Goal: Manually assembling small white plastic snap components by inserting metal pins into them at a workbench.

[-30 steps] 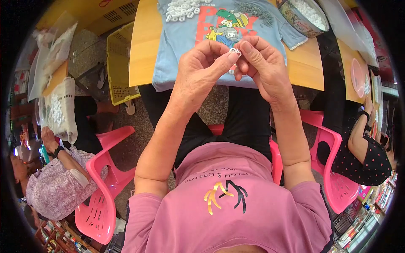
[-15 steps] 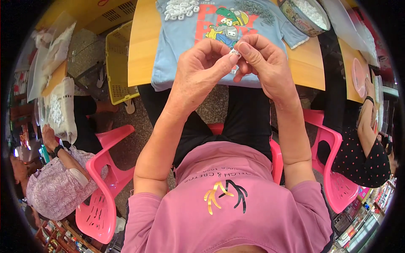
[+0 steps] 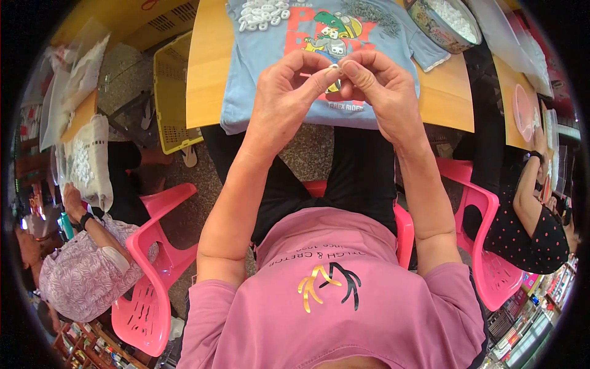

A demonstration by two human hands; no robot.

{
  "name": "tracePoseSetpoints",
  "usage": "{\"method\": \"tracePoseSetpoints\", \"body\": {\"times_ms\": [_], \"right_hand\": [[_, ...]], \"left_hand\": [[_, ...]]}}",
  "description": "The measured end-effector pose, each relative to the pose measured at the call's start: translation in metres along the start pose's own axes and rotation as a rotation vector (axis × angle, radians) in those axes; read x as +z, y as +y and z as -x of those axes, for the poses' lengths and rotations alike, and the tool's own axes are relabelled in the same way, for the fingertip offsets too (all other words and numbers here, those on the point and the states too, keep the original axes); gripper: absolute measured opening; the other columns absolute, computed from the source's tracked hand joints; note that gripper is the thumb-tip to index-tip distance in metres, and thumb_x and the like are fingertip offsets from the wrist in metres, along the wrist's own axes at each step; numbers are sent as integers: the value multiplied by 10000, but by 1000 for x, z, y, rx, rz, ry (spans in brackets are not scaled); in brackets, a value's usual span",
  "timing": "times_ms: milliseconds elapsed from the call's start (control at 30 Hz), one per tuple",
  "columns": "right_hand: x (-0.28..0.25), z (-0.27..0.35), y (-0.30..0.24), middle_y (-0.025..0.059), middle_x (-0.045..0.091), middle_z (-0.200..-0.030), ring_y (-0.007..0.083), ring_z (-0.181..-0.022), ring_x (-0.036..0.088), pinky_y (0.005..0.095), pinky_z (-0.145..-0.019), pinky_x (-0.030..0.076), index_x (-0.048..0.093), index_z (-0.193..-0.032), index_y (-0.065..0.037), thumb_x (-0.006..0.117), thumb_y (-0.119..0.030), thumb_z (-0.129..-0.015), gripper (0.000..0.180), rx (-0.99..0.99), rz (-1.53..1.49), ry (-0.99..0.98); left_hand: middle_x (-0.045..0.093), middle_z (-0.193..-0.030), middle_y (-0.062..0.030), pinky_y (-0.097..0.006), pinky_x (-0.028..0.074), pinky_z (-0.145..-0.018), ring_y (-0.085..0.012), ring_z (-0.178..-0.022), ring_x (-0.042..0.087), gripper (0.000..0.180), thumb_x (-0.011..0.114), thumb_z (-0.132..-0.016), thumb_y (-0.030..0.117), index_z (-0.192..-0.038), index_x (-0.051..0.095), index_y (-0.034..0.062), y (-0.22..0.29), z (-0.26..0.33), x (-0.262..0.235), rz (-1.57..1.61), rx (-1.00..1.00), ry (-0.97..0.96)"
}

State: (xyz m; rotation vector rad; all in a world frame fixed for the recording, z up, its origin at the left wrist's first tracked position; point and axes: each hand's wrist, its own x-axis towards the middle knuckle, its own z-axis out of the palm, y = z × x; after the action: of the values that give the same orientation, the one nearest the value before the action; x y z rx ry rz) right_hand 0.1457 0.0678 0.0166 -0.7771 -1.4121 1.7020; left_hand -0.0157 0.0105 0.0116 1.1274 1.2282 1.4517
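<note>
small white piece [image 3: 335, 66] sits pinched between the tips of both hands, held up in the air over the light blue t-shirt [image 3: 264, 92] spread on the yellow wooden surface [image 3: 206, 74]. left hand [image 3: 289, 92] comes in from the left with thumb and forefinger closed on the piece, other fingers curled in; right hand [image 3: 378, 92] meets it from the right, thumb and forefinger also closed onto the same spot, so the fingertips of both hands touch or nearly touch around it. piece is too small and too covered to tell its shape or long axis, looks like a tiny pale ring or snap part. neither hand is clearly nearer, both are right on it, gap between the two pinches is next to nothing. both hands hang above the shirt's printed cartoon front, not resting on it. on the shirt near the collar lies a heap of small white pieces [image 3: 263, 12], and to its right a scatter of thin grey metal bits [image 3: 372, 13]. a round bowl of white pieces [image 3: 448, 21] stands at the shirt's right sleeve. yellow plastic basket [image 3: 169, 92] stands on the floor left of the surface. person sits on a pink plastic chair [image 3: 402, 230]; other people sit on either side, one in a patterned top at left, one in a dotted dark top at right.
</note>
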Motion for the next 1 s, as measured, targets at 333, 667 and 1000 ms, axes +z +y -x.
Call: {"method": "tracePoseSetpoints", "body": {"times_ms": [333,667,1000], "right_hand": [[-10,2,-29,61,619,-851,101,-724,611,242,-670,528,624,-1027,47,601,-92,-943,164,-195,433,-161],[-7,-2,-40,134,545,-817,277,-696,558,342,-624,450,553,-931,22,566,-39,-926,62,-716,902,-286],[-9,-9,-38,132,510,-766,284,-646,548,355,-584,436,537,-905,14,538,-47,-937,69,-566,843,-450]], "left_hand": [[634,-860,-22,-239,464,-746,-79,-810,576,225,661,-914,212,-976,609,2,15,6,-5,164,-88,-153],[646,-842,-39,-241,470,-759,-101,-792,599,180,664,-909,168,-955,615,1,33,13,-7,199,-76,-177],[650,-846,-43,-266,489,-760,-100,-811,597,147,673,-877,97,-923,624,-34,27,7,-17,18,-23,-202]]}}
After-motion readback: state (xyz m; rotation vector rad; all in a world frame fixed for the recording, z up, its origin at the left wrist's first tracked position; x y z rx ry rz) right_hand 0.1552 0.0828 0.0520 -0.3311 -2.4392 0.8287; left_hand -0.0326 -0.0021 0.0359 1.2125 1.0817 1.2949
